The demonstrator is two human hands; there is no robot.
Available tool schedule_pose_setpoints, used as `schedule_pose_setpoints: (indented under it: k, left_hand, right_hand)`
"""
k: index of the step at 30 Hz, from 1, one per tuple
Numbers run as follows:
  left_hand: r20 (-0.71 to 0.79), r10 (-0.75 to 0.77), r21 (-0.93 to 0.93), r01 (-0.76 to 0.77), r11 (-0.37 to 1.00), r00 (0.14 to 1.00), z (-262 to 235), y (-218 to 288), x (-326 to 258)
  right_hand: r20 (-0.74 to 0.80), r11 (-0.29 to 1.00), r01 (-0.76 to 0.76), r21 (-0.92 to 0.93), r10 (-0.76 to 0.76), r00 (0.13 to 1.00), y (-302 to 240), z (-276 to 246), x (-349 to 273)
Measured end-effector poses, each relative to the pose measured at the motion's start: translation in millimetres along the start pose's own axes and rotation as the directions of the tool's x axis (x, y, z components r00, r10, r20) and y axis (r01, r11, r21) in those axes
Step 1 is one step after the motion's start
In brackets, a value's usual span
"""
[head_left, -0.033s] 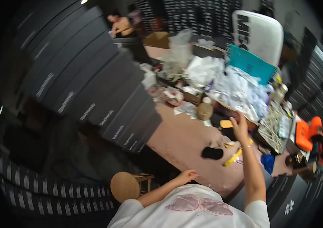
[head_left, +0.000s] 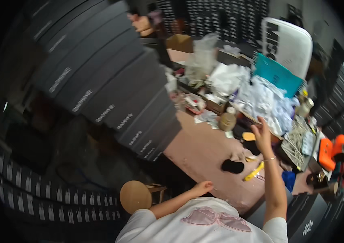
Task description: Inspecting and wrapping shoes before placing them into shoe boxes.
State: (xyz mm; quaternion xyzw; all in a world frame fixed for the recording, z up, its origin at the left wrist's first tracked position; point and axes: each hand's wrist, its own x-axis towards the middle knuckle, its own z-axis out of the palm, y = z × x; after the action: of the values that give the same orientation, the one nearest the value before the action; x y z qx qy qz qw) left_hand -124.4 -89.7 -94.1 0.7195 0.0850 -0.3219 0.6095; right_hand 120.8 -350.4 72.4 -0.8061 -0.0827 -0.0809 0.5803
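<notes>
My right hand (head_left: 262,133) reaches over the far part of the pinkish tabletop, thumb and forefinger apart, with nothing seen between them. It is beside a box of crumpled white paper (head_left: 261,99) and above a dark item with an orange-yellow oval patch (head_left: 249,136). Nearer me lie a black oval pad (head_left: 232,166) and a yellow-handled tool (head_left: 254,171), touched by neither hand. My left hand (head_left: 202,187) is low at the table's near edge, its fingers curled in. Whatever it may hold is hidden.
Stacked dark boxes (head_left: 139,93) rise on the left, above a round wooden stool (head_left: 135,197). Bottles (head_left: 228,119), a teal notebook (head_left: 278,75), a bundle of pale cords (head_left: 297,139) and an orange tool (head_left: 326,154) crowd the table. A person (head_left: 143,25) sits at the back.
The whole view has shifted, so the table and boxes appear farther right. My right hand's fingers look more spread, and my left hand's fingers more curled.
</notes>
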Motion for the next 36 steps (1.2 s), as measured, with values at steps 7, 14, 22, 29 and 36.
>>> schedule_pose_setpoints:
  k: [7, 14, 22, 29, 36]
  left_hand:
    - [-0.1, 0.376, 0.266, -0.34, 0.902, 0.921, -77.5, 30.9, -42.7]
    - [-0.024, 0.459, 0.389, -0.415, 0.823, 0.888, -122.3, 45.8, -61.7]
    - [-0.183, 0.568, 0.288, -0.508, 0.811, 0.802, -153.0, 100.7, -110.3]
    - [-0.435, 0.7, -0.66, -0.729, 0.18, 0.567, -175.0, 216.8, -142.5]
    - [-0.401, 0.567, -0.671, -0.652, 0.352, 0.719, -110.8, 147.2, -106.2]
  right_hand:
    - [0.346, 0.385, 0.923, 0.012, -0.868, 0.357, -398.7, 124.5, -4.0]
    - [0.603, -0.469, 0.765, -0.441, -0.787, -0.134, -557.3, 268.6, -11.3]
    - [0.381, -0.236, 0.797, -0.556, -0.925, -0.008, -500.6, 186.2, -17.9]
    - [0.158, -0.008, 0.826, -0.564, -0.982, 0.099, -310.3, 57.5, -114.7]
    - [0.563, 0.599, 0.76, -0.254, -0.547, 0.62, -211.3, 57.5, -169.8]
